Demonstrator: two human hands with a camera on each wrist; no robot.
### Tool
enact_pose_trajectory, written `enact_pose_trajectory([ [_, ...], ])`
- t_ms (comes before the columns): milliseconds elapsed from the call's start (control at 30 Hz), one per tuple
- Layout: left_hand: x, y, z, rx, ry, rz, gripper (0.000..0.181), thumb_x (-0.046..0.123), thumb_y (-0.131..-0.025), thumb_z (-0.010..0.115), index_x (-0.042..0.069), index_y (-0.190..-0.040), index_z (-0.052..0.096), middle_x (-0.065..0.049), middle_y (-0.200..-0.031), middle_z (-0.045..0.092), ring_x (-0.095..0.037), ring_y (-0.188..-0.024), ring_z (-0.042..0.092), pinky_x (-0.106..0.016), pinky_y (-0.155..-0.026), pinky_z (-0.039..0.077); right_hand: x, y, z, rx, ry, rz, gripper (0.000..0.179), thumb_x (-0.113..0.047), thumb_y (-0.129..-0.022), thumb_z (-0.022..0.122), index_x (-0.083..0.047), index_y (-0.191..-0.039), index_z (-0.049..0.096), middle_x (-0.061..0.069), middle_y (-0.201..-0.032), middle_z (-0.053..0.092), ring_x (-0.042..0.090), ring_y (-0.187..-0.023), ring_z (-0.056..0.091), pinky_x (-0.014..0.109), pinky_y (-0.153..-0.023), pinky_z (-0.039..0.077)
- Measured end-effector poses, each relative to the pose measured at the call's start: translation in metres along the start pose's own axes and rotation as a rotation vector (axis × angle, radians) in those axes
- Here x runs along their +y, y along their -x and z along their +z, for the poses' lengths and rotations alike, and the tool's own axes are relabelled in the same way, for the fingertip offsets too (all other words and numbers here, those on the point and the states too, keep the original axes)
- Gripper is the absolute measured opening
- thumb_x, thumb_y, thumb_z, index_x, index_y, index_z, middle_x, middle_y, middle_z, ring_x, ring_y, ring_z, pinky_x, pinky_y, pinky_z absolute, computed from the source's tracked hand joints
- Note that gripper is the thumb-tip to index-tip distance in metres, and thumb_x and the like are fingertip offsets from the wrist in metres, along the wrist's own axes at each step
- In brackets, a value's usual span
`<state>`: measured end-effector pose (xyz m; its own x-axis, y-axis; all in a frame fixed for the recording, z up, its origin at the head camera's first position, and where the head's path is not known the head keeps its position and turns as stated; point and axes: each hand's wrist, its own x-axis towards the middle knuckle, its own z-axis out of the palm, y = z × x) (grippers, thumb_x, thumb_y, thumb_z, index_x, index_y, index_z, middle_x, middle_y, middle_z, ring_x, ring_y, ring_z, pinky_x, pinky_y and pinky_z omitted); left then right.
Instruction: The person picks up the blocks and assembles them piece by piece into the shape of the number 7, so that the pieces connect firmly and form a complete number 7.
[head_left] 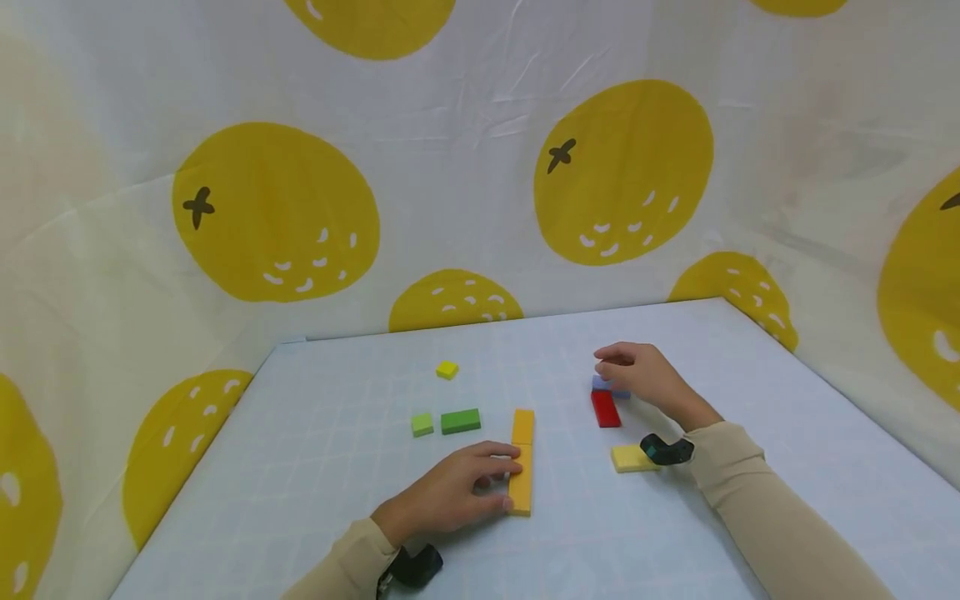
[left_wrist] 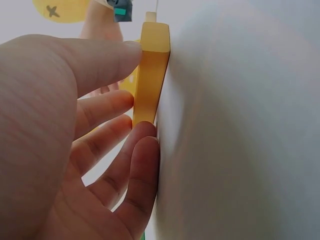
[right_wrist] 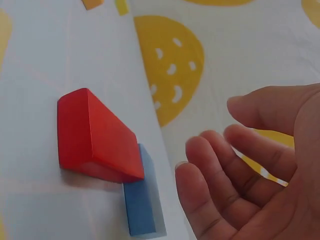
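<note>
Orange block (head_left: 523, 487), left fingers (left_wrist: 112, 106) spread against it, right fingers (right_wrist: 202, 155) relaxed near blue block (right_wrist: 140, 207), red block (right_wrist: 110, 145)

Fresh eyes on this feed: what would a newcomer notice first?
Probably the big yellow fruit prints on the backdrop behind the table. Next, the two orange blocks lined up end to end, left hand at the nearer one; then the bright red block beside the blue block, near the right hand.

Looks curtained off, booth-fashion; cannot be pinned down as home, lab or workshop. Shows white sheeting (head_left: 465, 167) with big yellow fruit prints (head_left: 277, 212) hanging across the top and down both sides, closing in a pale, faintly checked bench (head_left: 247, 500) at lower centre.
</note>
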<state>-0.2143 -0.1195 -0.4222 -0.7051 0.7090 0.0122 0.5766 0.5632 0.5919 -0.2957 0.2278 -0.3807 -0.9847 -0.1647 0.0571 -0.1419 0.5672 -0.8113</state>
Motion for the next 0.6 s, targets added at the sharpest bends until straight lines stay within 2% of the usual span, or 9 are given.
enact_pose_trajectory([
  [233,-0.001,0.001,0.0,-0.005,0.013,-0.008,0.043,0.039,-0.094,0.071,0.026,-0.134,0.065,0.018,-0.144,0.049,0.0,-0.123,0.05,-0.024,-0.098,0.047,0.008,0.013,-0.01,-0.049,0.042,0.028,0.048,-0.036,-0.098,0.064,-0.004,-0.134,0.06,0.012,-0.121,0.066,0.027,-0.097,0.064,0.041,-0.088,0.055],
  [400,0.001,0.0,-0.002,-0.005,0.022,-0.022,0.042,0.04,-0.094,0.071,0.027,-0.133,0.066,0.019,-0.144,0.049,0.0,-0.12,0.051,-0.024,-0.097,0.048,0.015,0.024,-0.012,-0.071,0.077,0.015,0.038,-0.033,-0.097,0.066,-0.007,-0.125,0.065,0.008,-0.112,0.068,0.025,-0.091,0.062,0.036,-0.082,0.055],
  [600,0.001,0.001,-0.001,0.017,-0.001,0.031,0.04,0.039,-0.094,0.071,0.024,-0.132,0.066,0.015,-0.144,0.051,-0.001,-0.121,0.051,-0.024,-0.096,0.048,0.022,0.04,-0.008,-0.14,0.12,0.01,0.024,-0.029,-0.095,0.069,-0.01,-0.111,0.068,0.005,-0.1,0.066,0.023,-0.086,0.06,0.034,-0.078,0.053],
])
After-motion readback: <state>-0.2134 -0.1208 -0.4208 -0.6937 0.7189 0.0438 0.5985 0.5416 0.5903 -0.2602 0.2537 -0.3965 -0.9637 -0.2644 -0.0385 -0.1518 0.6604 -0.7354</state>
